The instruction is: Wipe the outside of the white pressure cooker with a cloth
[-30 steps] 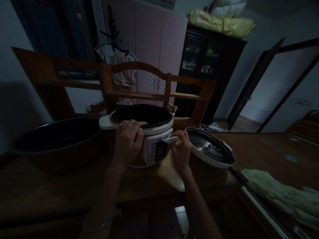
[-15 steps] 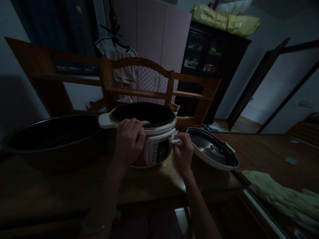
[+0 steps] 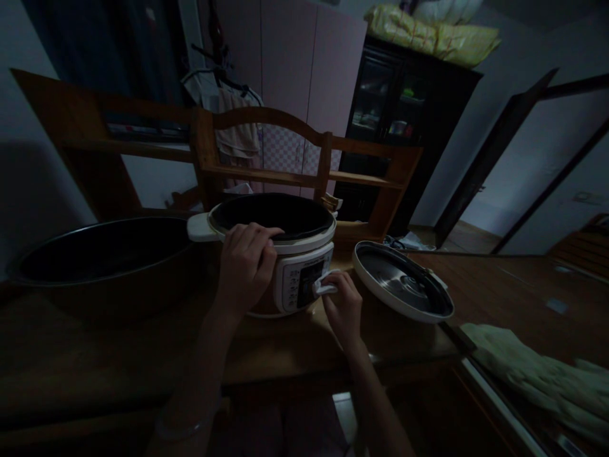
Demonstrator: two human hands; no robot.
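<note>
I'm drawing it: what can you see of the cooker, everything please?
The cooker stands upright on the wooden table, its top open and its inside dark. It is round, with a whitish, plastic-looking upper rim and browner lower side. A pale handle juts toward picture left. Its front panel has small buttons beside a dark display. The left hand holds its front rim; the right hand holds a white wipe at the panel's right edge.

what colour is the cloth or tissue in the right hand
The cloth or tissue is white, best seen in the head view.
</note>
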